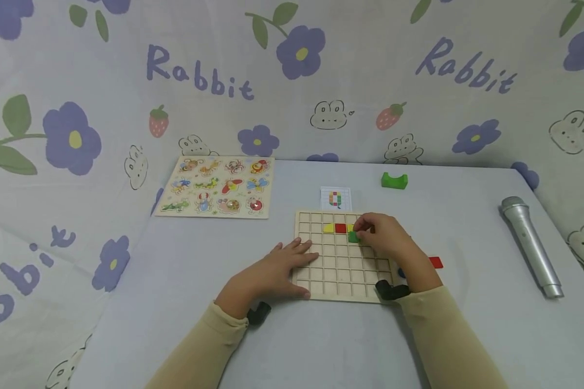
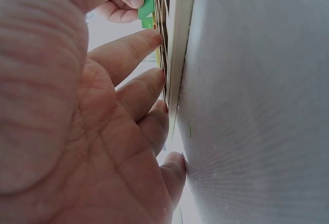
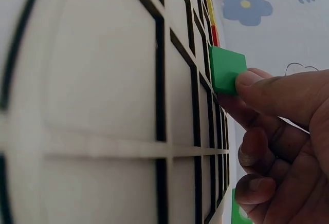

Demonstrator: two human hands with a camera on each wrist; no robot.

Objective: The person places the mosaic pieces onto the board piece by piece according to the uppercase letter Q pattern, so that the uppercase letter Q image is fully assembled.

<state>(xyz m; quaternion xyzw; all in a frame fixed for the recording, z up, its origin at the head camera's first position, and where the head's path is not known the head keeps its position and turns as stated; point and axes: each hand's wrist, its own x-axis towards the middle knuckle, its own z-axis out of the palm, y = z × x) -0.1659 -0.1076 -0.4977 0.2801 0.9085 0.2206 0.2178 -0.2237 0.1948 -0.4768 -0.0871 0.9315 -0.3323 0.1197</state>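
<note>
1. Floral "Rabbit" backdrop (image 1: pixel 292 102); white table (image 1: pixel 175 281) in front.
2. Grid board (image 1: pixel 330 263) mid-table; pattern card (image 1: pixel 326 200) just past its far edge.
3. Right hand (image 1: pixel 386 232): thumb and finger pinching green tile (image 3: pixel 227 70), over the board's far right corner area. Tile looks square, no long axis, tilted to the board; can't tell if seated.
4. Key relation: tile sits at right fingertips, just nearside of a row of yellow tile (image 1: pixel 329 228), red tile (image 1: pixel 340 228), second yellow tile (image 1: pixel 350 228). Right hand is the nearer.
5. Left hand (image 1: pixel 279 270): fingers spread, fingertips on the board's left edge, thumb by its near left corner.
6. Microphone (image 1: pixel 530 246) near table's right edge; insect puzzle (image 1: pixel 267 195), far left corner.
</note>
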